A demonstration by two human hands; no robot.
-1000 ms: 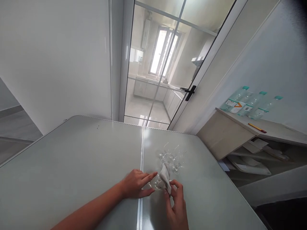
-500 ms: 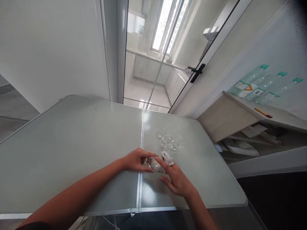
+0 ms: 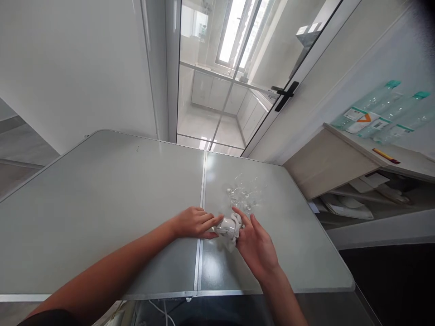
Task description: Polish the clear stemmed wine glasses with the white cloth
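Note:
A clear wine glass (image 3: 224, 226) lies on its side between my hands, just above the table. My left hand (image 3: 196, 222) grips its left end with thumb and fingers, and the stem is hidden in that grip. White tissue (image 3: 235, 223) covers the glass's right end, at the mouth. My right hand (image 3: 257, 248) is turned palm up there, its index finger and thumb stretched out. Its other fingers press into the tissue and are partly hidden. Just beyond, several clear stemmed glasses (image 3: 247, 207) stand close together.
The pale table (image 3: 152, 190) has a metal seam (image 3: 204, 181) running across it. On the right, a wooden cabinet (image 3: 307, 176) carries several plastic bottles (image 3: 360, 120) and a yellow-and-red stick-like item (image 3: 386, 155). A glass door with a black handle (image 3: 287, 96) stands behind.
My right hand has rolled from palm down to palm up at the glass's mouth. The glass and tissue have turned and shifted slightly right. My left hand's fingers have closed more around the glass.

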